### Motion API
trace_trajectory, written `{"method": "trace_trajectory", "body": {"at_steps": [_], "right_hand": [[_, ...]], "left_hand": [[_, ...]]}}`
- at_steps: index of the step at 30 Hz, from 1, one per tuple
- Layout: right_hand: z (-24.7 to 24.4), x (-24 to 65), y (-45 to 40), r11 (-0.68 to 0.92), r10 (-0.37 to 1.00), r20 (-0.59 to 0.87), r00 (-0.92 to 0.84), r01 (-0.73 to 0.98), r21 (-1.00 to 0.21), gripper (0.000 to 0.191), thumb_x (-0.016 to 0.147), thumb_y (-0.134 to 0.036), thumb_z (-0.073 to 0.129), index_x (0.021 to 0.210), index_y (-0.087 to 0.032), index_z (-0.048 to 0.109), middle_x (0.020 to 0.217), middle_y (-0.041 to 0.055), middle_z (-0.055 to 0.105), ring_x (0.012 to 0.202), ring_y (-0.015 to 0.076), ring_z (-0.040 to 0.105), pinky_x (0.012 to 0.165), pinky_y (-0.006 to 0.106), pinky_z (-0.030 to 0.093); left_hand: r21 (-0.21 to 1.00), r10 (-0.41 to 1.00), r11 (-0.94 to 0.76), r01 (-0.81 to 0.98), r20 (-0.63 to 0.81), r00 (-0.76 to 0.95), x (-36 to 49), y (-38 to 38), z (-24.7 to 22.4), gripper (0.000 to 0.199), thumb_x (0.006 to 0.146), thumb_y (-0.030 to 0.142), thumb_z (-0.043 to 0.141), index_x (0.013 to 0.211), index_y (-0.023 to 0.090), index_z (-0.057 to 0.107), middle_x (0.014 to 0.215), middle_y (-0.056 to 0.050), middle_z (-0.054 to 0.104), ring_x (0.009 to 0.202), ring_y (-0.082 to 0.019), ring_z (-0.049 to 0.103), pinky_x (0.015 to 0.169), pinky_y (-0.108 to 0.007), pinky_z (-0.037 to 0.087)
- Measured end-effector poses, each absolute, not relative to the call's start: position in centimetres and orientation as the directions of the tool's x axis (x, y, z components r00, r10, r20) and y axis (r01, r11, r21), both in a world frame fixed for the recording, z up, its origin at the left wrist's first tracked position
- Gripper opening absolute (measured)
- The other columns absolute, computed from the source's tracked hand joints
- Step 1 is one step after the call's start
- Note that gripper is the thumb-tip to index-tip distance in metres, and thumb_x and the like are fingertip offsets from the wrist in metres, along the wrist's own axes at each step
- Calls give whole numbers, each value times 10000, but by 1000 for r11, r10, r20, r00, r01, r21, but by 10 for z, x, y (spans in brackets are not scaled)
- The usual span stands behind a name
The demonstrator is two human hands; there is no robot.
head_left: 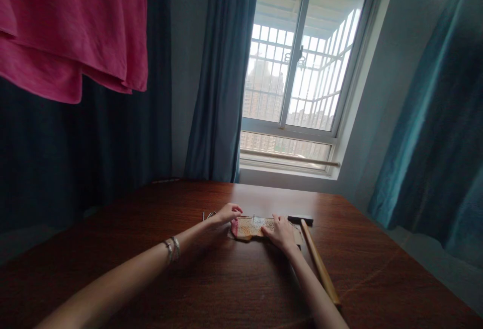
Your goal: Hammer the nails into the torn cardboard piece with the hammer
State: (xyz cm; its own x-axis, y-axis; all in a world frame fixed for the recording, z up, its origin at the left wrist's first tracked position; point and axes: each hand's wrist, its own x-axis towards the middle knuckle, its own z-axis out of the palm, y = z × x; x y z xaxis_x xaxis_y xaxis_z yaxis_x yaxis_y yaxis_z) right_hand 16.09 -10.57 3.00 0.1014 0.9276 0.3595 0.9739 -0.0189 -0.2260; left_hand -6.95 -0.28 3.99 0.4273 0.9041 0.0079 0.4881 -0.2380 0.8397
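Note:
A small flat board [247, 229], its top covered in dark specks or holes and its left end pink, lies on the wooden table. One thin nail [253, 218] stands upright near its far edge. At the board's far left corner is my left hand [227, 213], fingers bent and fingertips close together; anything between them is too small to make out. My right hand [282, 231] rests over the board's right part, thumb and fingers spread across it. Just right of it lies a hammer [320, 263] with a pale wooden handle and a black head. Several nails [207, 215] lie left of my left hand.
The brown table [169, 278] reaches back to a barred window [294, 77]. Blue curtains [215, 82] hang at its left, and another curtain [433, 133] at the right. A pink cloth [75, 32] hangs at upper left, above the table.

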Motion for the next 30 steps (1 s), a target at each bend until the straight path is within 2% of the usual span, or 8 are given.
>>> {"method": "trace_trajectory", "body": {"at_steps": [3, 7, 13, 21, 27, 30], "right_hand": [[24, 159, -104, -22, 927, 360, 107, 973, -231, 524, 762, -583, 425, 1016, -167, 618, 988, 156, 611, 968, 282, 547, 813, 353, 368], [16, 155, -106, -12, 901, 420, 107, 975, -223, 498, 793, -559, 404, 1035, -176, 610, 1026, 151, 599, 1001, 272, 528, 859, 349, 340], [10, 154, -104, 34, 883, 463, 72, 975, -218, 490, 802, -558, 414, 1045, -180, 608, 1032, 130, 601, 1014, 250, 517, 881, 323, 326], [12, 152, -107, 49, 870, 489, 59, 978, -205, 488, 849, -533, 356, 1080, -174, 591, 1066, 129, 597, 1041, 244, 495, 961, 360, 252], [13, 150, -110, 45, 857, 509, 77, 974, -223, 464, 863, -516, 336, 1071, -188, 590, 1083, 131, 585, 1055, 250, 481, 949, 371, 256], [12, 150, -109, 53, 853, 512, 99, 960, -275, 456, 852, -516, 364, 1068, -187, 593, 1093, 133, 579, 1065, 253, 472, 936, 363, 266]], "left_hand": [[778, 919, -215, 590, -42, 391, -107, 10, 61, 307, 620, 263, 546, 868, 102, 630, 687, -46, 626, 547, -142, 569, 482, -226, 420], [643, 847, -337, 688, -112, 519, -157, 18, 74, 212, 575, 243, 579, 711, 108, 669, 563, -27, 610, 517, -145, 555, 495, -227, 406], [499, 725, -568, 654, -73, 685, -183, 0, 70, 179, 606, 245, 573, 687, 151, 702, 629, -8, 638, 616, -138, 562, 561, -201, 379], [438, 702, -652, 619, 40, 711, -171, -13, 61, 97, 594, 218, 595, 622, 171, 676, 687, -14, 595, 649, -134, 522, 603, -212, 364], [428, 755, -606, 671, 45, 654, -160, -20, 59, 42, 565, 235, 610, 567, 203, 638, 756, -22, 595, 667, -163, 516, 608, -245, 354], [407, 749, -622, 669, 59, 660, -156, -20, 53, 23, 558, 204, 601, 551, 202, 623, 749, -29, 596, 681, -181, 523, 638, -265, 360]]}}
